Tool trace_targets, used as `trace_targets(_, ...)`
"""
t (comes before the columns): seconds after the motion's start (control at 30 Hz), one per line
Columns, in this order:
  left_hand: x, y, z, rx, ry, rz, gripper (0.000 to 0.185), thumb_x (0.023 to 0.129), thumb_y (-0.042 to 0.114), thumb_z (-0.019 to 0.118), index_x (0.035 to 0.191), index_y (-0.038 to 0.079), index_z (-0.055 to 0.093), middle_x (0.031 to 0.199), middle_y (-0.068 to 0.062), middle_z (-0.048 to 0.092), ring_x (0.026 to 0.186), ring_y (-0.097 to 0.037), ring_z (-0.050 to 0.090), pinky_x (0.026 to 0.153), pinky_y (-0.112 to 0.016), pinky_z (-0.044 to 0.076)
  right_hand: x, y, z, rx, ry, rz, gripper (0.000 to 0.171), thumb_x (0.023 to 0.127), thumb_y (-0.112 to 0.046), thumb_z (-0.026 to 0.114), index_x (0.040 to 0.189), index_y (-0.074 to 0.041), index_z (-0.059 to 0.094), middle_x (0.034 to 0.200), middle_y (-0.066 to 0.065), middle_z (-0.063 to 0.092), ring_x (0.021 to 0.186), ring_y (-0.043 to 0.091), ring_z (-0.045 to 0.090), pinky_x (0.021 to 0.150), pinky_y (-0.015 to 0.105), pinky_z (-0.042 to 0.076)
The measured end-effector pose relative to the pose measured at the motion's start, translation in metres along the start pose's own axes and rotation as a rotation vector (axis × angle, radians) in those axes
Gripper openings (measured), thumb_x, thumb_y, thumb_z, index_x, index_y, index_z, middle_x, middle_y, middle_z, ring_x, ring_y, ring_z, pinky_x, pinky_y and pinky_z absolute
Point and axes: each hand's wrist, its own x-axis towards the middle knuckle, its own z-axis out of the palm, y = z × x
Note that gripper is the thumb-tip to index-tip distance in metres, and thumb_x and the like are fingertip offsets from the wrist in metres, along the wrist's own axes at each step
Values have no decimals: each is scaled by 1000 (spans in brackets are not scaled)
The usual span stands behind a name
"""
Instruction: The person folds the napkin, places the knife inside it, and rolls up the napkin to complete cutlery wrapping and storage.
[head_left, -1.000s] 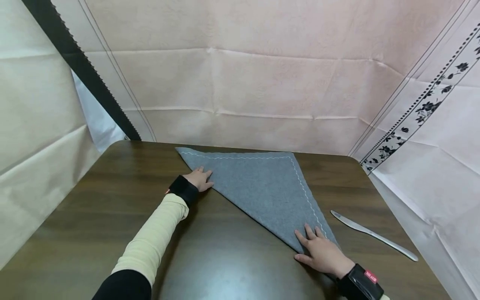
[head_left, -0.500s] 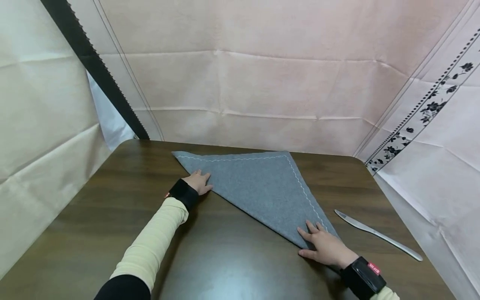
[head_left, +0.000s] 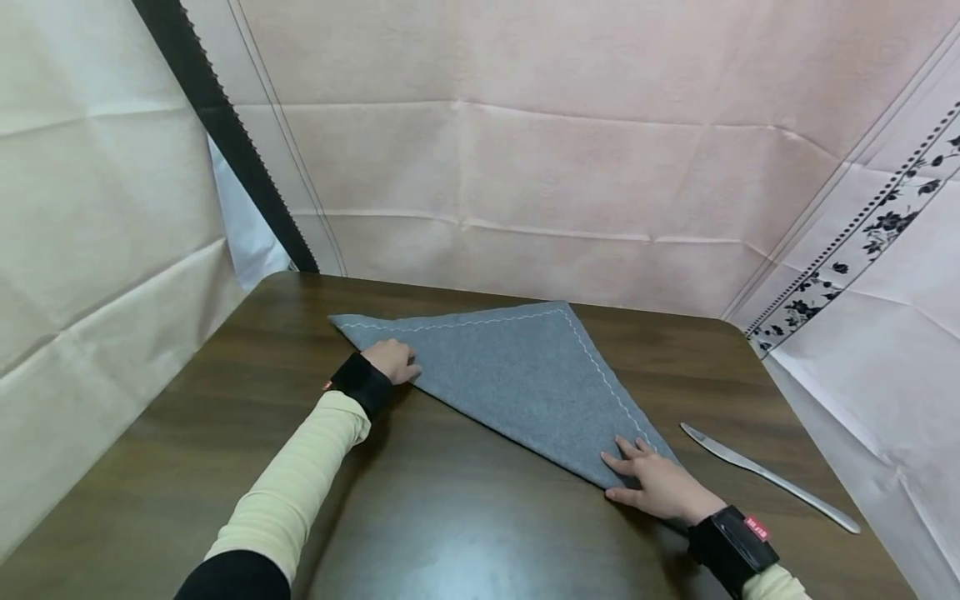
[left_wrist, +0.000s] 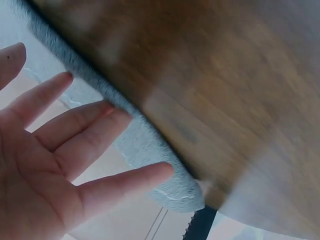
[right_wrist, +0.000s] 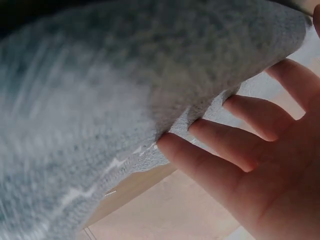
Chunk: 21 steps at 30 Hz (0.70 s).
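A grey-blue felt cloth with white zigzag stitching lies folded into a triangle, its long folded edge toward me. On its left part rests my left hand; the left wrist view has the fingers apart, with their tips on the cloth near the fold. My right hand presses the near right corner of the cloth, fingers spread and thumb at the fold. Seen from the right wrist, those fingertips touch the cloth beside its stitched edge. A silver table knife lies right of the right hand, apart from the cloth.
The dark wooden table has rounded far corners. Creased pale sheeting hangs behind it, and a white sheet with a black floral band is on the right. A black strip slants down toward the far left corner.
The left tip and far corner of the cloth have shifted left on the table. My left hand moves slightly left with it, while the right hand stays at its corner. The view has panned.
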Motion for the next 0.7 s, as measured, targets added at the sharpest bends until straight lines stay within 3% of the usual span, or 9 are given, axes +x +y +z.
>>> trace_targets(0.07,-3,-1,-1,0,15,-4,29,91,29,54,84,3,67,80,-10,63,74,-23,59,70,-36,46,2,0,0,0,1,-3,57,84,-39,62,126,-3,53,136,30,33,121,56,25,90,63,27)
trace_targets(0.13,-7,-2,-2,-7,31,-8,36,90,29,56,62,7,60,59,-2,52,57,-17,51,59,-31,42,4,1,0,1,5,-4,56,84,-40,61,126,-2,54,136,30,33,121,56,24,91,63,27)
trace_targets(0.2,-13,-3,-2,-8,44,3,44,90,29,56,50,11,49,49,1,40,48,-14,42,53,-28,36,6,0,-1,4,11,2,55,84,-40,61,124,-2,55,136,30,34,122,55,25,91,63,26)
trace_targets(0.3,-20,-4,0,3,73,21,48,89,28,58,47,14,41,47,3,33,46,-13,37,51,-27,33,8,0,-1,0,21,6,54,84,-40,62,122,-2,57,135,30,36,121,55,26,92,63,25)
trace_targets(0.5,-34,-6,2,9,110,2,47,87,29,60,47,14,41,48,2,36,47,-14,40,52,-28,34,13,-2,-3,-26,47,17,51,82,-40,63,117,-2,61,132,29,40,120,55,29,92,62,27)
trace_targets(0.7,-45,-12,2,-9,103,-21,50,87,28,61,45,14,36,46,4,28,44,-11,33,46,-26,28,19,-2,-2,-25,52,1,51,84,-42,61,115,-3,63,131,29,41,120,54,30,92,61,27)
